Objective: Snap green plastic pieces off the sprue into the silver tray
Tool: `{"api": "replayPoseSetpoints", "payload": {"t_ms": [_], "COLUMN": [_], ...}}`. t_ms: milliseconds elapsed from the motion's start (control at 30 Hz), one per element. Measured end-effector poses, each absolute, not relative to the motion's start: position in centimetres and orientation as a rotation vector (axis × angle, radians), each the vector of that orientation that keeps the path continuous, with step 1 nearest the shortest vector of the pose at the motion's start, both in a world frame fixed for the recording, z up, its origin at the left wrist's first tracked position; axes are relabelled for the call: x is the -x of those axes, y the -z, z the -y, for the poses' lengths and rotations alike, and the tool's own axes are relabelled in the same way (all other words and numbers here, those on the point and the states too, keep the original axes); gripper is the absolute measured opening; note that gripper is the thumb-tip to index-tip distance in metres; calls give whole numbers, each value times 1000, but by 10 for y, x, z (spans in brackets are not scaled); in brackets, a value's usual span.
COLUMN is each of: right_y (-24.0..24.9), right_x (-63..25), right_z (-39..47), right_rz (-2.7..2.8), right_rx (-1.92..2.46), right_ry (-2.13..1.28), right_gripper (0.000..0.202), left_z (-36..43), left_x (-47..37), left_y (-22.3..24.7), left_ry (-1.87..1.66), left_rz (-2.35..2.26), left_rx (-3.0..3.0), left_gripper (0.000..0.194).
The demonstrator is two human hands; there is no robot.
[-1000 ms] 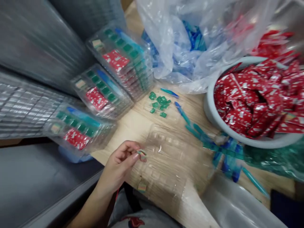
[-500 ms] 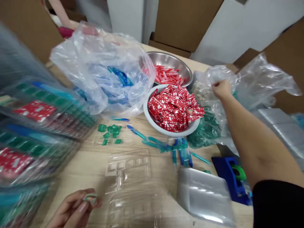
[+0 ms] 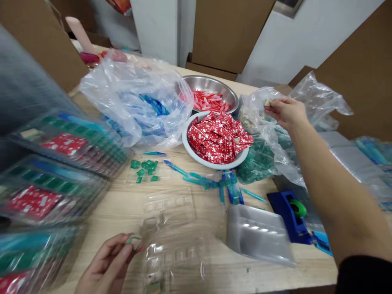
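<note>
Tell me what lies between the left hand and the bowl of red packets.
In the head view, clear plastic trays lie nearest the left hand, then blue and turquoise sticks toward the bowl of red packets.

bowl (image 3: 185, 143): pale grey-blue
packets (image 3: 216, 139) in bowl: red, white-patterned
gems (image 3: 148, 164) left of bowl: green
sticks (image 3: 197, 181) before bowl: blue, turquoise
held squares (image 3: 134, 241): pastel, striped
tape (image 3: 298, 208) right of bowl: green

Head view, my remote feed | legible text: none | red packets (image 3: 216, 141) heaped in the bowl (image 3: 196, 158): white printed marks, too small for me to tell as letters | those in the stacked trays (image 3: 102, 163): white marks likewise, blurred past my reading
</note>
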State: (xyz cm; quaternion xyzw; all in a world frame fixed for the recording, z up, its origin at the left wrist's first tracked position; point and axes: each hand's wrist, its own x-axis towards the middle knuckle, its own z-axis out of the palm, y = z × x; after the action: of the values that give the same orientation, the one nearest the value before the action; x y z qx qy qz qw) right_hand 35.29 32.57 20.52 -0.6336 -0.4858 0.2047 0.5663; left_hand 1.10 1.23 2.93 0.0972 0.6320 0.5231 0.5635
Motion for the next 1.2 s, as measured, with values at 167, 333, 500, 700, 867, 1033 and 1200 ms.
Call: {"api": "replayPoseSetpoints", "payload": {"t_ms": [167, 333, 500, 700, 867, 1033, 1200], "right_y": [-177, -130, -117, -108, -106, -107, -105], "right_x": [-286, -242, -232, -232, -230, -235, -233], "right_z": [-205, -105, -64, -43, -34, -31, -34], "right_rz": [1156, 1050, 1147, 1402, 1374, 1429, 1695], "right_rx": [1399, 1016, 993, 980, 956, 923, 933], "right_ry": [-1156, -1593, -1426, -1106, -1036, -1024, -1027], "right_gripper": [13, 16, 16, 29, 34, 37, 35], "left_z": [-29, -45, -36, -18, -13, -14, -16], "left_x": [-44, -82, -92, -91, -92, -87, -79], "left_y": [-55, -87, -95, -99, -98, -94, -99], "left_ry": [-1332, -1470, -1518, -1463, -1488, -1470, -1422], "left_rz": [-1514, -1339, -1268, -1234, -1350, -1366, -1307], "left_rx": [-483, -825, -921, -1050, -1081, -1039, -1123], "left_gripper": [41, 12, 13, 9, 9, 8, 5]}}
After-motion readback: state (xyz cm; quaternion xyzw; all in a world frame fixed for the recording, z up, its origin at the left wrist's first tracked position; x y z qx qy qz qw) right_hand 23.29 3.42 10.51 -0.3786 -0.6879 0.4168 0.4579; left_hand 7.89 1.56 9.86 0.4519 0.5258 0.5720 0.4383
